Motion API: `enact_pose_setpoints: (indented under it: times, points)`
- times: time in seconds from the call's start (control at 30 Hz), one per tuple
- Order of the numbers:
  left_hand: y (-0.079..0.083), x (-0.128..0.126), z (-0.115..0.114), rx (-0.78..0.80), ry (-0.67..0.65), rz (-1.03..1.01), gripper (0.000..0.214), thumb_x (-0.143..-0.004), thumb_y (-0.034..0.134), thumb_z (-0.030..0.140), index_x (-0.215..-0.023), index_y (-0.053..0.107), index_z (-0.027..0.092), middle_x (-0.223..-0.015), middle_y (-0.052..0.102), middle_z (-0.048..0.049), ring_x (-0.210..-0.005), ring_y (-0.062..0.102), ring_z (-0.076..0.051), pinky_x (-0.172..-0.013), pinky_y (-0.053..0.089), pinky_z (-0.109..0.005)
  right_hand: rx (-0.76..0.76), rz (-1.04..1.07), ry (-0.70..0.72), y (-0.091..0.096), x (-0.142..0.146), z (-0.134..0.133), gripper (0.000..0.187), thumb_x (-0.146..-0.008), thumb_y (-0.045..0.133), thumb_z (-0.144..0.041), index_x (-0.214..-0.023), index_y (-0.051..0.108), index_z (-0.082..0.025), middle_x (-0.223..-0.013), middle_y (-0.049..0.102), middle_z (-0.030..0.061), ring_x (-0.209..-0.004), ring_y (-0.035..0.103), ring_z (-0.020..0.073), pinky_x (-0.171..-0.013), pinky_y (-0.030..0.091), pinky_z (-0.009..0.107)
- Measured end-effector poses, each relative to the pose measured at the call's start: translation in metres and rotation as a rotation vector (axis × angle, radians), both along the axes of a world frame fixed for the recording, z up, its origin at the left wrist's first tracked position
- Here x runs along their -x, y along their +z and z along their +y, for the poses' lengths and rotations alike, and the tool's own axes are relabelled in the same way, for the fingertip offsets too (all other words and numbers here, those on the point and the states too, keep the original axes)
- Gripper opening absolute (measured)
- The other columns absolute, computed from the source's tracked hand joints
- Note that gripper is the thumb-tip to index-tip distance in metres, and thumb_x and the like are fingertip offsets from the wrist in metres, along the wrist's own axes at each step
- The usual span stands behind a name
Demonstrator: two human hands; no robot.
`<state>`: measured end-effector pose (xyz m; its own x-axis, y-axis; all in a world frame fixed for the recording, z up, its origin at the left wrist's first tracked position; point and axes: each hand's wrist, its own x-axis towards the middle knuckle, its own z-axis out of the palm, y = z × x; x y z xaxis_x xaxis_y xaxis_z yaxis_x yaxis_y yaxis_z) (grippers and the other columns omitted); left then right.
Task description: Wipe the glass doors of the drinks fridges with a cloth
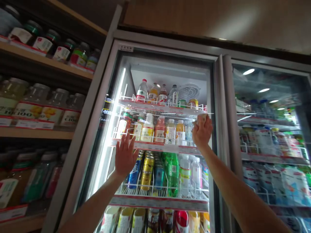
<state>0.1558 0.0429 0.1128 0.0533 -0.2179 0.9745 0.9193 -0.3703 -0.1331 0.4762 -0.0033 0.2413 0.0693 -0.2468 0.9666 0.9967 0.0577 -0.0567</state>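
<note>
High on the cooler's glass door (170, 61), close to the metal frame (222, 113) on its right side, my right hand (202, 131) has its fingers curled over a small pale cloth (202, 117), bunched up and showing just past the fingertips. I judge it to be thin and very light, limp rather than stiff, with nothing about it that could break; whether it is damp or dry I cannot tell. Something so soft will not push back, so it likely folds wherever I press and may creep out from under me on the slick pane. The best hold, I think, is across its middle, wadded against the palm side of my fingers, with pressure spread through the pads instead of pinching one loose corner. How much of it lies beneath my fingers is hidden. My left hand (125, 155) grasps nothing: it is lower down, fingers spread, palm toward the pane, seemingly resting on it, though the contact itself does not show. Behind the glass, bottles (159, 129) and cans (147, 170) stand on wire-fronted shelves, out of reach of either hand.
</note>
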Motion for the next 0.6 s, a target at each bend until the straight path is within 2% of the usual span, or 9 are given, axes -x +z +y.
enact_pose_setpoints:
  times: [0.13, 0.2, 0.23, 0.3, 0.37, 0.43, 0.5, 0.53, 0.6]
  points:
    - [0.007, -0.007, 0.003, 0.009, 0.014, -0.014, 0.064, -0.091, 0.044, 0.036, -0.147, 0.014, 0.022, -0.152, 0.019, -0.0119, -0.141, 0.017, -0.028, -0.112, 0.018, -0.050, 0.165, -0.362, -0.001, -0.017, 0.046, 0.003, 0.048, -0.088, 0.038, -0.025, -0.136, 0.042, -0.022, -0.153, 0.023, 0.0069, -0.140, 0.020, 0.0267, -0.109, 0.028, 0.048]
    - [0.005, -0.007, 0.003, 0.004, 0.011, -0.005, 0.064, -0.091, 0.043, 0.036, -0.147, 0.014, 0.022, -0.152, 0.020, -0.0120, -0.141, 0.017, -0.028, -0.112, 0.019, -0.049, 0.243, -0.524, -0.014, -0.023, 0.049, 0.000, 0.047, -0.088, 0.038, -0.025, -0.135, 0.043, -0.026, -0.152, 0.025, 0.0043, -0.141, 0.020, 0.0243, -0.110, 0.027, 0.047]
    - [0.004, -0.006, 0.003, 0.006, 0.013, -0.002, 0.064, -0.092, 0.043, 0.037, -0.147, 0.015, 0.022, -0.152, 0.020, -0.0121, -0.141, 0.017, -0.028, -0.112, 0.019, -0.049, 0.250, -0.525, -0.016, -0.021, 0.042, -0.003, 0.046, -0.088, 0.038, -0.024, -0.134, 0.044, -0.027, -0.152, 0.027, 0.0043, -0.140, 0.022, 0.0244, -0.110, 0.026, 0.049]
    - [0.003, -0.006, 0.002, 0.014, 0.019, -0.005, 0.064, -0.092, 0.042, 0.036, -0.147, 0.015, 0.021, -0.152, 0.020, -0.0126, -0.141, 0.016, -0.028, -0.112, 0.019, -0.050, 0.187, -0.330, -0.006, -0.006, 0.018, -0.009, 0.045, -0.087, 0.038, -0.023, -0.132, 0.047, -0.025, -0.149, 0.032, 0.0078, -0.137, 0.027, 0.0275, -0.107, 0.028, 0.055]
    - [0.003, -0.006, 0.001, 0.024, 0.028, -0.017, 0.064, -0.092, 0.042, 0.036, -0.147, 0.015, 0.020, -0.152, 0.021, -0.0133, -0.141, 0.017, -0.029, -0.112, 0.019, -0.051, 0.095, -0.048, 0.024, 0.019, -0.002, -0.012, 0.046, -0.086, 0.039, -0.021, -0.131, 0.047, -0.018, -0.147, 0.033, 0.0138, -0.135, 0.030, 0.0319, -0.104, 0.029, 0.060]
    - [0.003, -0.007, 0.000, 0.026, 0.035, -0.021, 0.064, -0.092, 0.042, 0.036, -0.147, 0.015, 0.019, -0.151, 0.022, -0.0136, -0.141, 0.017, -0.029, -0.111, 0.019, -0.051, 0.059, 0.083, 0.053, 0.039, -0.002, -0.010, 0.047, -0.085, 0.039, -0.020, -0.131, 0.047, -0.015, -0.147, 0.032, 0.0160, -0.134, 0.030, 0.0328, -0.103, 0.030, 0.060]
    - [0.003, -0.007, 0.001, 0.020, 0.039, -0.019, 0.064, -0.092, 0.042, 0.036, -0.147, 0.015, 0.019, -0.151, 0.022, -0.0140, -0.141, 0.017, -0.030, -0.111, 0.020, -0.051, 0.097, -0.006, 0.065, 0.041, 0.023, -0.005, 0.046, -0.087, 0.038, -0.020, -0.132, 0.046, -0.018, -0.149, 0.030, 0.0125, -0.136, 0.027, 0.0304, -0.105, 0.030, 0.056]
    - [0.003, -0.007, 0.001, 0.017, 0.040, -0.017, 0.063, -0.092, 0.042, 0.036, -0.147, 0.016, 0.019, -0.151, 0.023, -0.0142, -0.140, 0.017, -0.030, -0.111, 0.020, -0.051, 0.130, -0.102, 0.065, 0.035, 0.042, -0.002, 0.047, -0.087, 0.038, -0.021, -0.133, 0.045, -0.021, -0.150, 0.029, 0.0097, -0.138, 0.025, 0.0288, -0.107, 0.029, 0.054]
    - [0.004, -0.006, 0.001, 0.009, 0.037, -0.016, 0.063, -0.092, 0.042, 0.037, -0.147, 0.017, 0.019, -0.151, 0.024, -0.0144, -0.140, 0.017, -0.029, -0.111, 0.020, -0.051, 0.206, -0.344, 0.057, 0.011, 0.080, 0.004, 0.049, -0.087, 0.040, -0.021, -0.136, 0.041, -0.025, -0.152, 0.025, 0.0053, -0.140, 0.020, 0.0262, -0.110, 0.027, 0.050]
